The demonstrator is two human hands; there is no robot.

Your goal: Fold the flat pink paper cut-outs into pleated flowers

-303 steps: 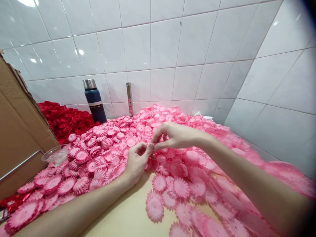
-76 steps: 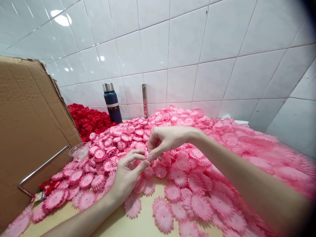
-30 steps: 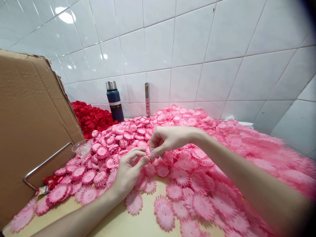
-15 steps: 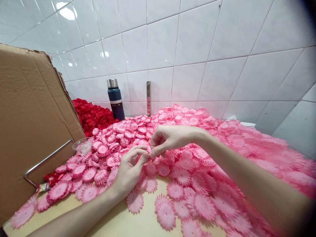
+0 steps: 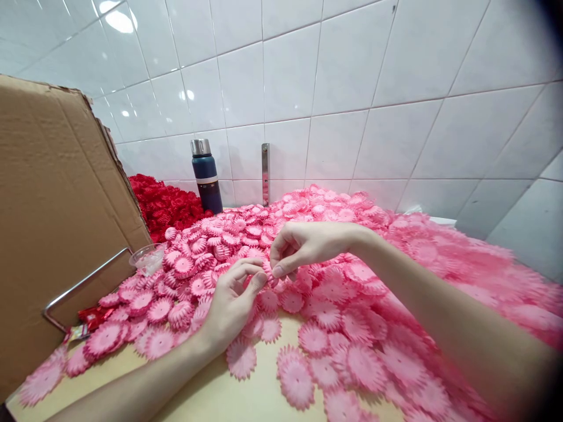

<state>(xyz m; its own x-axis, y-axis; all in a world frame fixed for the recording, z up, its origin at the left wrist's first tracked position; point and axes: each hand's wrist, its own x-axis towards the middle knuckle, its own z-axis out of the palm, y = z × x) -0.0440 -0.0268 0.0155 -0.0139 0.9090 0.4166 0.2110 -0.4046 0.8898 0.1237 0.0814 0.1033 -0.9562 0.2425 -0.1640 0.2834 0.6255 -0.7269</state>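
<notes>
Over the front of a pile of pink artificial-flower petal discs [image 5: 328,316], both hands meet with their fingertips close together. My left hand [image 5: 233,305] comes from the lower left, thumb and fingers pinched. My right hand [image 5: 299,249] reaches in from the right, wrist bent, its thumb pressed to the curled fingers. A small pink petal disc [image 5: 270,273] shows between the two pinches. It is partly covered by the fingers and blends with the pile behind it. Loose flat discs [image 5: 295,378] with scalloped edges lie on the yellow tabletop [image 5: 246,398] below.
A cardboard box [image 5: 57,205] stands at the left, with a bent metal bar [image 5: 88,278] before it. Behind are a dark blue bottle [image 5: 206,176], a heap of red petals [image 5: 169,202] and a tiled wall [image 5: 290,76]. A clear plastic cup [image 5: 148,258] sits beside the pile.
My right hand has shifted slightly to the right, so the gap between the fingertips is wider and more pink shows there. My left hand has hardly moved.
</notes>
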